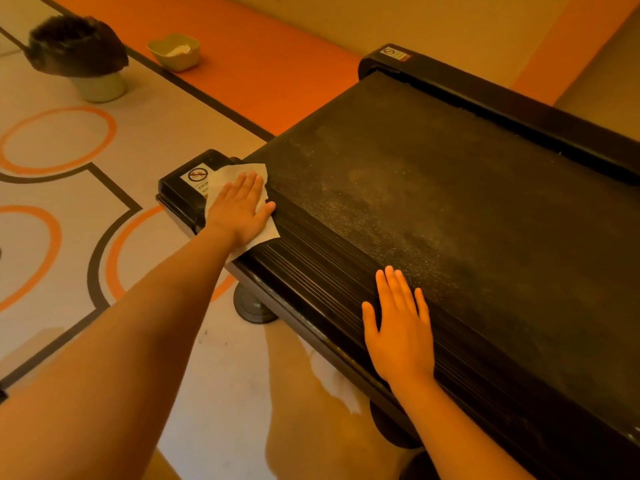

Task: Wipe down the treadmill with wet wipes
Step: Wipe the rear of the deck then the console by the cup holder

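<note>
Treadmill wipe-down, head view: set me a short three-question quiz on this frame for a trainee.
1. True or false: the right hand lies flat on the treadmill, holding nothing.
2. The left hand presses the wet wipe where? A the belt's middle; B by the warning sticker; C the floor.
3. Fill in: near the dark-lined bin sits a small pale ____.
Key: 1 true; 2 B; 3 bowl.
</note>
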Tool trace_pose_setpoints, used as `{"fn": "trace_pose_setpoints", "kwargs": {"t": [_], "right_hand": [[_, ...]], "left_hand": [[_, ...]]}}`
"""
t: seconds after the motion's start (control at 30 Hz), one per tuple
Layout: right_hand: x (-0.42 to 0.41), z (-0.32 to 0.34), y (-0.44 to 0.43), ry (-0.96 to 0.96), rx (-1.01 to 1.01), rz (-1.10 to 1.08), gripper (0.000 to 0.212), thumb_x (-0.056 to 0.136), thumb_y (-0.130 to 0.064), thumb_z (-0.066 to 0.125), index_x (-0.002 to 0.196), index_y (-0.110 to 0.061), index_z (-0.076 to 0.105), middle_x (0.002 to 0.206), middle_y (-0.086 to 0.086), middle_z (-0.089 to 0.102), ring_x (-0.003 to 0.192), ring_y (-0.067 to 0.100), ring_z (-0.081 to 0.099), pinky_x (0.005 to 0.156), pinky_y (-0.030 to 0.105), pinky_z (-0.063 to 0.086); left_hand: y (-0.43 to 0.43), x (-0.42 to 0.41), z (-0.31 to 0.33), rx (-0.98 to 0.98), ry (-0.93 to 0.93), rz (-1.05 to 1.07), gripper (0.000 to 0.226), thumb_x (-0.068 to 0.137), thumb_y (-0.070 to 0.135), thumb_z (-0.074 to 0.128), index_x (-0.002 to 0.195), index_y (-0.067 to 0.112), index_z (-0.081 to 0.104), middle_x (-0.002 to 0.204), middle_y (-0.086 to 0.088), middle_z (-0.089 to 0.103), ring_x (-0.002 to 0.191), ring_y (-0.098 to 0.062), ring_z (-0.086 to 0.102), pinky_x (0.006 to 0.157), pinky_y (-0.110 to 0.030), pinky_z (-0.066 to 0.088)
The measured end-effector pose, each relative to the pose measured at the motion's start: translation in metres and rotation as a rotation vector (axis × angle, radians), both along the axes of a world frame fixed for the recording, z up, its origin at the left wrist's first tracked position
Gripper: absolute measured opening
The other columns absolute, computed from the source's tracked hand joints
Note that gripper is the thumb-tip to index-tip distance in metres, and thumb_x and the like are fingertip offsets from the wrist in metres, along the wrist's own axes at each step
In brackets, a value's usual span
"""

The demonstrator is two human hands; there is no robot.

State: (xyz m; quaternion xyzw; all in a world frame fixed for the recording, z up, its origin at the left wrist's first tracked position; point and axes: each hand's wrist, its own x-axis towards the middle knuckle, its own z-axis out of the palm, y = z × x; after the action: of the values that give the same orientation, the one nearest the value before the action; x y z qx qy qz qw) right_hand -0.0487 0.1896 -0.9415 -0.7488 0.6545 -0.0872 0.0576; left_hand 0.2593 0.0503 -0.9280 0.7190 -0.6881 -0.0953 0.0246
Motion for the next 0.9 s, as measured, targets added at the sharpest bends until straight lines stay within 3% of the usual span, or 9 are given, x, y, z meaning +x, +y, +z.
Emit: {"fn": "trace_pose_setpoints", "kwargs": {"t": [0.17, 0.6, 0.77, 0.9], "right_hand": [[0.000, 0.000, 0.001, -0.006, 0.013, 0.004, 0.067, 0.095, -0.052, 0.004, 0.153, -0.020, 0.016, 0.160, -0.002, 0.014, 0.148, 0.012, 0.006, 0.120, 0.038, 0.006], [0.001, 0.008, 0.000, 0.012, 0.047, 0.020, 0.071, 0.092, -0.048, -0.006, 0.154, -0.020, 0.015, 0.161, -0.001, 0.011, 0.149, 0.013, 0.002, 0.120, 0.038, 0.001], [0.001, 0.010, -0.001, 0.009, 0.069, 0.033, 0.073, 0.089, -0.045, -0.014, 0.154, -0.019, 0.008, 0.162, -0.002, 0.006, 0.149, 0.012, -0.003, 0.120, 0.037, -0.002], [0.000, 0.011, -0.002, 0.012, 0.109, 0.034, 0.055, 0.104, -0.040, 0.009, 0.155, -0.019, 0.005, 0.163, -0.002, 0.001, 0.149, 0.012, -0.007, 0.121, 0.038, -0.003]], "left_hand": [[-0.003, -0.017, -0.001, 0.008, -0.026, -0.057, 0.065, 0.104, 0.047, 0.021, 0.156, 0.014, 0.002, 0.164, -0.005, -0.001, 0.151, -0.019, -0.005, 0.121, -0.037, -0.002], [0.084, -0.131, -0.011, -0.098, 0.057, -0.512, 0.068, 0.097, 0.053, 0.007, 0.156, 0.020, 0.011, 0.163, 0.000, 0.008, 0.150, -0.014, -0.001, 0.121, -0.032, -0.004], [0.122, -0.149, -0.020, -0.253, 0.183, -0.529, 0.060, 0.101, 0.048, 0.020, 0.150, 0.017, 0.036, 0.157, -0.001, 0.032, 0.148, -0.016, 0.021, 0.121, -0.035, 0.017], [0.134, -0.153, -0.029, -0.373, 0.265, -0.433, 0.056, 0.101, 0.047, 0.025, 0.140, 0.017, 0.052, 0.147, -0.001, 0.048, 0.142, -0.016, 0.036, 0.115, -0.037, 0.031]]}}
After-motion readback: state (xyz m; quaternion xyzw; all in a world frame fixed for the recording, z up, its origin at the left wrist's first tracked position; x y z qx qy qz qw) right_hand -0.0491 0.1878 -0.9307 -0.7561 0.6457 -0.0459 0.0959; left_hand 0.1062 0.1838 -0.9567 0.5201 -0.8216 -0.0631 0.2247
